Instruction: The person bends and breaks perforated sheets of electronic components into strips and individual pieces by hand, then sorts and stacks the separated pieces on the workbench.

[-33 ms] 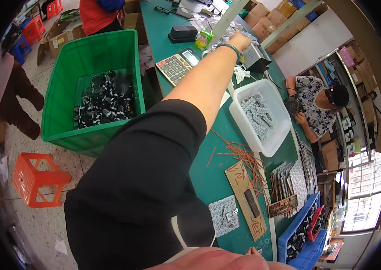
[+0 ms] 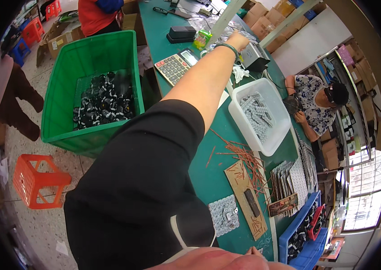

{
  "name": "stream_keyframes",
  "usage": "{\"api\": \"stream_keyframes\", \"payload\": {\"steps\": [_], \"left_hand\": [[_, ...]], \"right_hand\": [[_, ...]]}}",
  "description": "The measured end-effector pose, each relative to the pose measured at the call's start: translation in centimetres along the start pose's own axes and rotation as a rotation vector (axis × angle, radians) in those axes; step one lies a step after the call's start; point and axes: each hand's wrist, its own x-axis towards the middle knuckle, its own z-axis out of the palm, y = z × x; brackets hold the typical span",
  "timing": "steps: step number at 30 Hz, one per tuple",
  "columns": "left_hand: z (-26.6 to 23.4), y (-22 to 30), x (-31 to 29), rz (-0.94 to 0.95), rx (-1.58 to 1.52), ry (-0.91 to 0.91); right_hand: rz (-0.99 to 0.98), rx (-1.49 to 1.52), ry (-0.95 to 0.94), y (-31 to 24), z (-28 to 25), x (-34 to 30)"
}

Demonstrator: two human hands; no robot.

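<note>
My left arm, in a short black sleeve, stretches far across the green table (image 2: 208, 148). My left hand (image 2: 238, 41), with a dark green bangle at the wrist, is beside a grey box-shaped device (image 2: 255, 57); its fingers are hidden behind the back of the hand. A crumpled white cloth (image 2: 240, 73) lies just below it. A calculator (image 2: 172, 68) and a green packet (image 2: 202, 39) are left of the arm. At the bottom edge, fingertips of what looks like my right hand (image 2: 254, 251) show near a wooden board (image 2: 247, 202) and a grey studded panel (image 2: 223, 216).
A white bin (image 2: 271, 146) holds grey strips. Reddish-brown sticks (image 2: 249, 164) lie loose. A phone (image 2: 283, 205) leans on stacked panels (image 2: 289, 175). Blue crate (image 2: 310, 252) is at the right; green tub (image 2: 57, 108) and orange stool (image 2: 33, 180) at left. A co-worker (image 2: 310, 96) sits opposite.
</note>
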Motion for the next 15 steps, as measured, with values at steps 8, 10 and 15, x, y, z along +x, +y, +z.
{"api": "stream_keyframes", "payload": {"steps": [8, 10, 15], "left_hand": [[1.6, 0.6, -1.0, 0.002, -0.021, 0.029], [0.9, 0.6, -1.0, -0.002, -0.008, 0.038], [0.7, 0.4, -0.9, 0.034, -0.049, 0.054]], "right_hand": [[1.496, 0.368, 0.070, -10.0, 1.9, -4.4], [1.423, 0.370, -0.093, -10.0, 1.9, -4.9], [1.537, 0.446, -0.044, -10.0, 2.7, -4.7]]}}
